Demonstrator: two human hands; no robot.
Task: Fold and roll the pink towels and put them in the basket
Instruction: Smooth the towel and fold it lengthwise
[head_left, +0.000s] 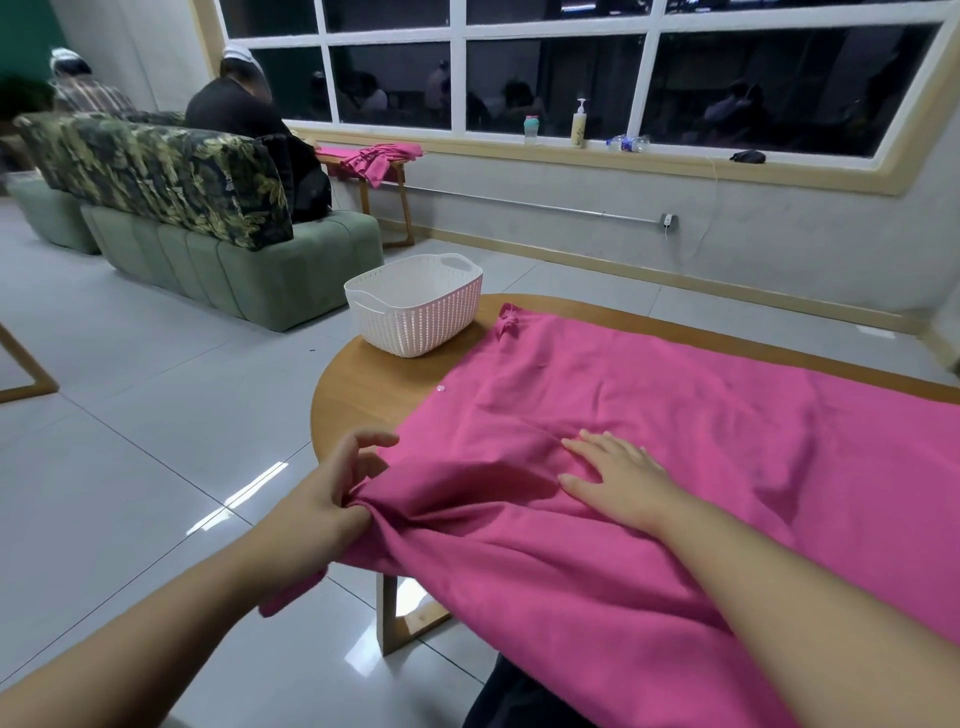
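You're pinching the towel edge with your left hand, right hand pressing flat, fingers spread; it's overhanging the table, risking sliding off.

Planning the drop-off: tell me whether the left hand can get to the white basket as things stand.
Probably yes: bare wooden table lies between the left hand and the white basket, though that hand now grips the pink towel.

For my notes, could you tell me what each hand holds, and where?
The left hand pinches the pink cloth towel at its bunched near-left edge; the right hand rests flat on it, holding nothing.
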